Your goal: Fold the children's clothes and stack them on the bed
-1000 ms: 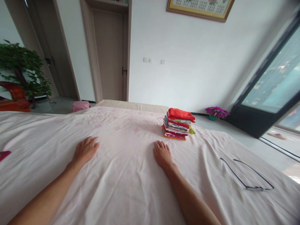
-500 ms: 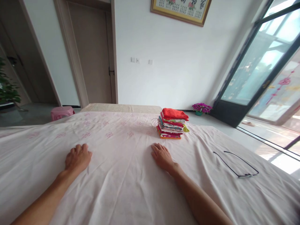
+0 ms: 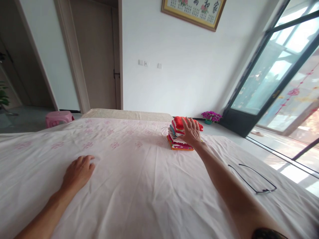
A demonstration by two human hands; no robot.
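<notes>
A stack of folded cloths (image 3: 175, 142) stands on the pale flowered sheet (image 3: 129, 172), with a red cloth (image 3: 178, 121) on top. My right hand (image 3: 191, 132) is stretched out at the near side of the stack, its fingers spread over the red cloth's edge. Whether the fingertips touch it I cannot tell. To the left, my left hand (image 3: 79, 170) rests on the sheet with nothing in it, fingers slightly bent and the thumb apart.
Dark-framed glasses (image 3: 259, 181) lie unfolded on the sheet at the right. A thin clear loop (image 3: 164, 131) sits left of the stack. Beyond are a pink stool (image 3: 59, 119), purple flowers (image 3: 211, 116), a closed door (image 3: 96, 56) and a glass door (image 3: 261, 73).
My right hand has lifted off the sheet and moved forward and right to the stack, its fingers spreading. My left hand has stayed on the sheet and shifted slightly.
</notes>
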